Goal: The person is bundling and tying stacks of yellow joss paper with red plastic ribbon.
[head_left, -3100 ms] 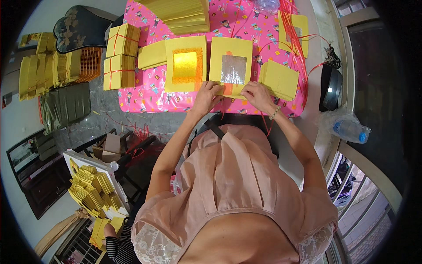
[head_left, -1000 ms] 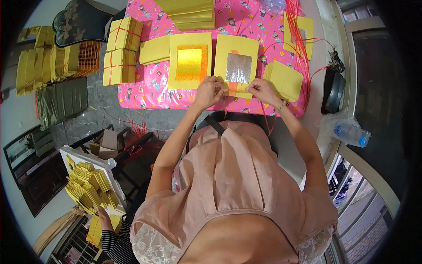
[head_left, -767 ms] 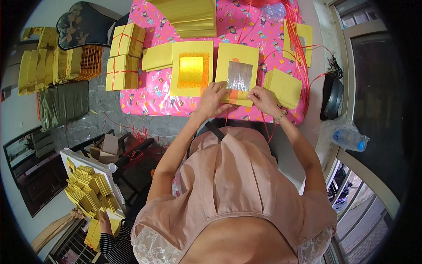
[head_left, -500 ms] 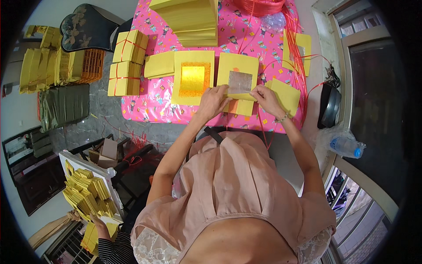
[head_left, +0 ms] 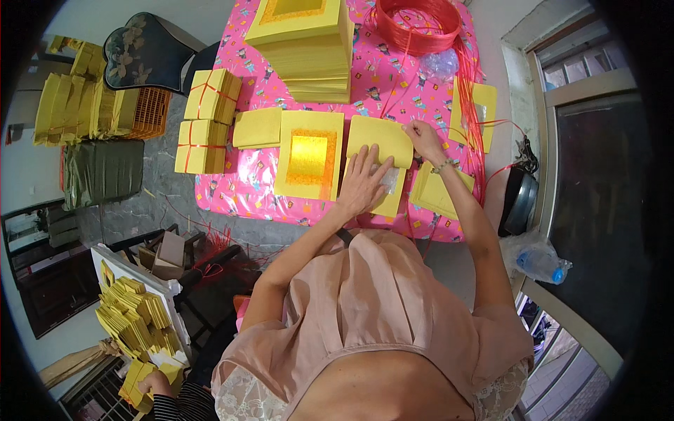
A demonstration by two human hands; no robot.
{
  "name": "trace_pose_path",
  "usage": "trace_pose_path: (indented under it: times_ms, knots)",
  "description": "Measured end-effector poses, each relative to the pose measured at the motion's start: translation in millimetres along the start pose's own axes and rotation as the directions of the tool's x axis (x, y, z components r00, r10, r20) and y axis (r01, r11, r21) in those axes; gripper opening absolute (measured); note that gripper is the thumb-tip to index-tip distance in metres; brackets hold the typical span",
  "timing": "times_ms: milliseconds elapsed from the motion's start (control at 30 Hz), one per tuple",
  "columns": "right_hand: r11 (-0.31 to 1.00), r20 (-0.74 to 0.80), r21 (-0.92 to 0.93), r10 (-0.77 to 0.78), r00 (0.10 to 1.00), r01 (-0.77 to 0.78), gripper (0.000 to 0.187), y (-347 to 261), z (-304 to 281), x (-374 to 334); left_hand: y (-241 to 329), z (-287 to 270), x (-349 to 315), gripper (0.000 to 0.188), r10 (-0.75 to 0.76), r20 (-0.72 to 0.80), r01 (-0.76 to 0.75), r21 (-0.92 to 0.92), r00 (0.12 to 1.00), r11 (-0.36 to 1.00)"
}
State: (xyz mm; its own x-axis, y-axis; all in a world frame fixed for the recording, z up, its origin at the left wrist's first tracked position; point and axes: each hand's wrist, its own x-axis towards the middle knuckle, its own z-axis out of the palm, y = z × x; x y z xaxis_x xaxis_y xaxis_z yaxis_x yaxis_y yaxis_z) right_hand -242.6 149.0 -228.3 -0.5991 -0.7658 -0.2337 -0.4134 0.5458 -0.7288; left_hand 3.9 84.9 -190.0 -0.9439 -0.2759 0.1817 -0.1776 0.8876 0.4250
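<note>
My left hand [head_left: 364, 186] lies with its fingers spread on a sheet of yellow paper [head_left: 386, 203] that carries a silver patch [head_left: 388, 180], partly covered by the hand. A folded-over yellow paper flap [head_left: 381, 138] lies across the upper part. My right hand [head_left: 425, 140] is closed at the flap's right edge, thumb and finger pinching it near the corner. Just left of my left hand is a yellow sheet with a shiny gold square [head_left: 307, 156] framed in orange. More yellow sheets [head_left: 441, 191] rest under my right forearm.
A tall yellow paper stack [head_left: 309, 59] and red strapping coil [head_left: 418, 28] stand at the far side of the pink patterned table [head_left: 242, 189]. Red-tied bundles [head_left: 203, 146] are at left. A co-worker's hand [head_left: 156, 384] touches yellow paper at lower left.
The near edge of the sheet has been turned up and away. My left hand has moved from its edge to lie spread on the paper; my right hand now holds near the flap's corner.
</note>
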Motion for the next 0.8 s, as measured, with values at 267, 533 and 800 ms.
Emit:
trace_pose_path:
  times_ms: [267, 533, 800]
  knots:
    - [0.909, -0.065, -0.330, -0.291, 0.955, 0.254, 0.023, -26, 10, 16, -9, 12, 15, 0.083, -0.070, 0.074, 0.070, -0.005, 0.995, 0.998]
    - [0.922, 0.093, -0.195, -0.323, 0.942, 0.335, 0.023, -40, 36, 20, -11, 14, 17, 0.083, -0.081, 0.103, 0.083, -0.018, 0.991, 0.996]
    - [0.923, 0.097, -0.176, -0.330, 0.939, 0.343, 0.022, -40, 36, 21, -12, 16, 16, 0.082, -0.085, 0.108, 0.090, -0.046, 0.991, 0.995]
